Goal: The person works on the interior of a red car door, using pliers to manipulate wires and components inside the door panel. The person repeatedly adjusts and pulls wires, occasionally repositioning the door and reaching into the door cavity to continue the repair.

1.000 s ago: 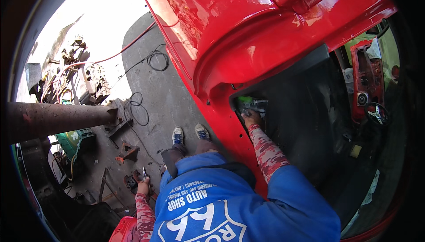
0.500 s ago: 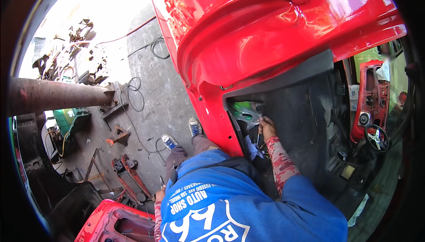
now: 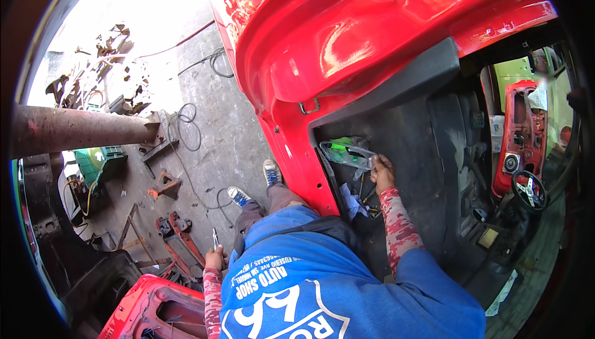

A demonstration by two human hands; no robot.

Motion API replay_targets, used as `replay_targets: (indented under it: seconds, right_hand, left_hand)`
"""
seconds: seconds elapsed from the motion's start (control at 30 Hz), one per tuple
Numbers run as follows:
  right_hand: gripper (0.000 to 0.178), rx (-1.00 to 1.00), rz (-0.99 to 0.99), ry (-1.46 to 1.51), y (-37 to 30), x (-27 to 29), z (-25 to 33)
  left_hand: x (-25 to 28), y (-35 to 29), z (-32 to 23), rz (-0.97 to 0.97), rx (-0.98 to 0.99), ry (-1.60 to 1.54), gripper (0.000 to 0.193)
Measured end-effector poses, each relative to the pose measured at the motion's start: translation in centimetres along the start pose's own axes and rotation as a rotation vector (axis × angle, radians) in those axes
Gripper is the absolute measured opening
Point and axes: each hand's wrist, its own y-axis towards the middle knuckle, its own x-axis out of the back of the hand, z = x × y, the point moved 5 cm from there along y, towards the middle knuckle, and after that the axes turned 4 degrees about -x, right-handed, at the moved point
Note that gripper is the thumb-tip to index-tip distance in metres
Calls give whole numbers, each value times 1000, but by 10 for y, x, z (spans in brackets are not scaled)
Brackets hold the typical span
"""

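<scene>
My right hand [image 3: 383,173] is closed on the edge of a clear plastic case [image 3: 348,157], just inside the red car's door opening. Bright green material [image 3: 339,148] shows in or behind the case; I cannot tell which. Below it on the dark car floor lie a crumpled whitish cloth or paper [image 3: 351,202] and several thin tools [image 3: 365,206]. Down at my side, over the garage floor, my left hand [image 3: 215,258] grips a slim metal hand tool [image 3: 215,237] that points away from me. Its exact kind is too small to make out.
The glossy red car body [image 3: 347,48] rises ahead, with a metal striker loop [image 3: 308,107] on its door frame. A steering wheel [image 3: 528,190] stands at right. To my left are a red floor jack [image 3: 180,240], a jack stand [image 3: 166,185], a thick post [image 3: 83,130] and loose cable [image 3: 189,129].
My right hand has lifted and turned the clear case, which now shows more plainly. My left hand has swung outward from my body, bringing its metal tool into fuller view.
</scene>
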Motion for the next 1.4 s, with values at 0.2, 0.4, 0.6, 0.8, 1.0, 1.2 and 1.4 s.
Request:
replay_targets:
  seconds: [0.2, 0.4, 0.6, 0.8, 1.0, 1.2, 1.4]
  right_hand:
    - [14, 52, -51, 45, 11, -2, 19]
    - [16, 108, -53, 21, 39, 2, 59]
    - [13, 197, -65, 47, 58, -2, 105]
    - [6, 175, -63, 196, 59, -40, 116]
    - [17, 163, -1, 287, 77, -81, 113]
    - [10, 65, 67, 264, 99, -81, 81]
    - [26, -37, -74, 109, 131, -86, 34]
  left_hand:
    - [-3, 7, 28, 63, -233, 261, 48]
    - [-1, 0, 31, 12, -117, 213, 49]
    - [-6, -8, 8, 26, -160, 87, 44]
    - [-13, -16, -13, -47, -74, 116, 48]
    - [-14, -8, -3, -49, -61, 245, 58]
    - [-9, 21, 36, 25, -265, 359, 51]
    - [-10, 12, 50, 11, -56, 228, 49]
